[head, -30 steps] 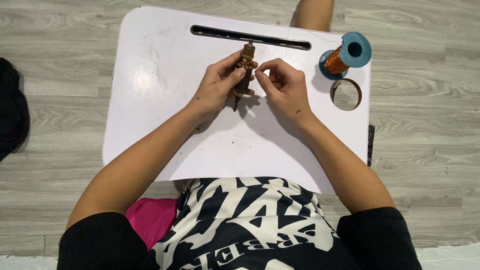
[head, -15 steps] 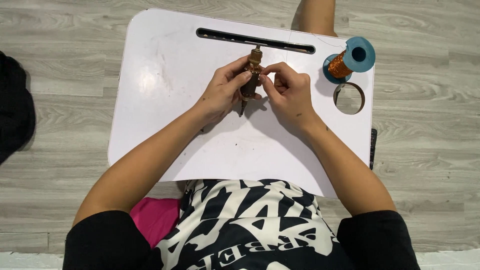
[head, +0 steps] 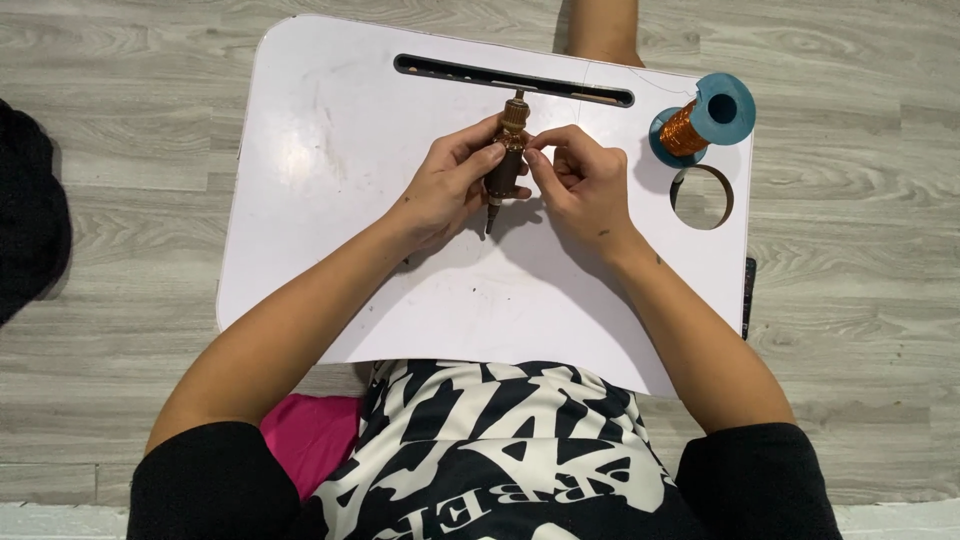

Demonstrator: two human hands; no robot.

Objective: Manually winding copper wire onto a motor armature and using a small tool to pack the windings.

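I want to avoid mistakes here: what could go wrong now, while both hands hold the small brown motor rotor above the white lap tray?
1. The blue spool of copper wire lies at the tray's far right edge; a tug could probably roll it off.
2. The small brown rotor with copper windings is pinched only by fingertips of the left hand and right hand; it may slip and drop.
3. The thin wire is barely visible, so it might snag or kink.

Even, bright indoor light, diffuse, from above. White lap desk (head: pixel 330 200) showed mild sheen on its left part, no hard glare. Soft shadows fell under both hands and near-right of the wire spool (head: pixel 700 120). Focus sharp throughout; slight softness toward frame edges.
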